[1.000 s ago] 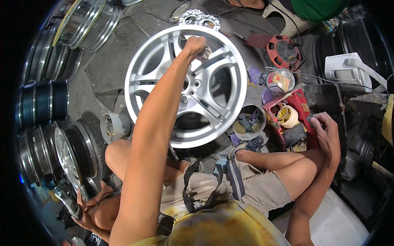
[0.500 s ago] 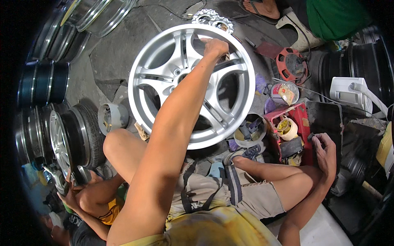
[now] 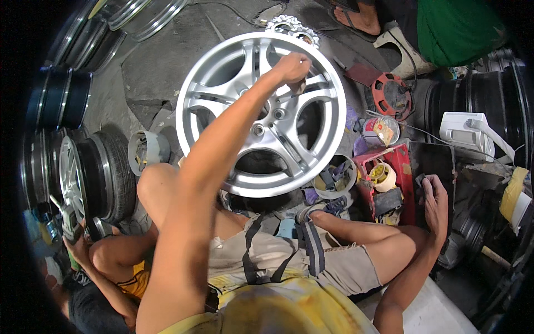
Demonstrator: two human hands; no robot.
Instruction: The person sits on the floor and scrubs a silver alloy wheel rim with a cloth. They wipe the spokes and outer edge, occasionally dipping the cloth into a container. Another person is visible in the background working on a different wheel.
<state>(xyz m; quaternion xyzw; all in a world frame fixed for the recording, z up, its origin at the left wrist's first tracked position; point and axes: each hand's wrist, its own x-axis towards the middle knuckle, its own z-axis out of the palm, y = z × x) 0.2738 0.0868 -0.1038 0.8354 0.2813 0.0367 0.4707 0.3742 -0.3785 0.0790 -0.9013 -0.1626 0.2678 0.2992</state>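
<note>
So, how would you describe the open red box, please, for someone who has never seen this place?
Find the big silver wheel under the left hand. Past its lower right edge and the round grey tub there, just left of the right hand, stands the open red box. Unlike the round red reel farther up, it has straight sides.

Round metal wheel under left hand was silver. Small piece in right hand was dark grey. Left of that hand, open plastic box was red; round ring inside it was cream, yellow within. Boxy plastic appliance beyond right hand was white. Bodyward of both hands, cloth shirt was yellow, blotched brownish; fabric strap was striped dark and grey.
</note>
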